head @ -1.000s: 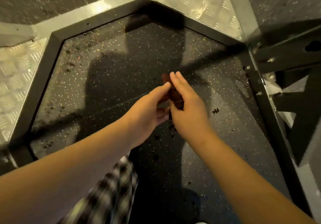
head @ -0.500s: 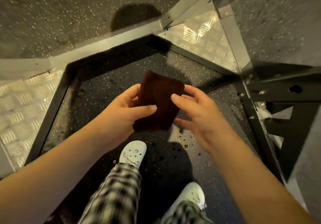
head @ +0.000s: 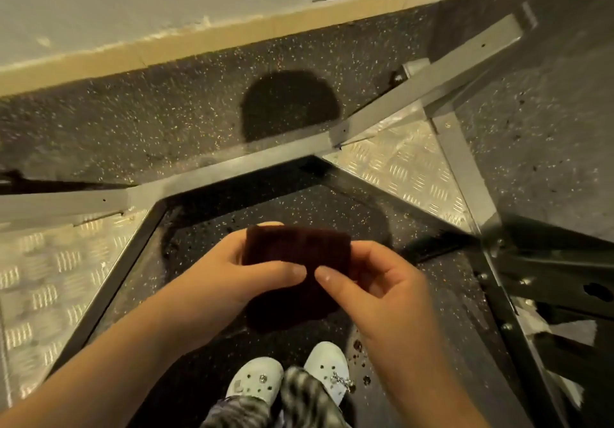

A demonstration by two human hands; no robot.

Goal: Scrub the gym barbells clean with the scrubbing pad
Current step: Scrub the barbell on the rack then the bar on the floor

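A dark brown scrubbing pad (head: 299, 248) is held flat in front of me, over the speckled black rubber platform (head: 332, 208). My left hand (head: 232, 275) grips its left side, thumb laid across the face and fingers behind. My right hand (head: 368, 281) pinches the right side, thumb on the face meeting the left thumb. No barbell shows in this view.
A grey steel frame (head: 212, 175) edges the platform, with checker-plate metal panels at left (head: 50, 271) and upper right (head: 408, 168). Black rack steel with bolts (head: 545, 278) stands at right. My white clogs (head: 255, 381) are below. A wall with a beige skirting board (head: 199, 35) runs along the top.
The pad went from bunched between my fingers to spread flat in both hands. My view tilted up, bringing the wall and skirting into sight, and the thumbs have come together on the pad.
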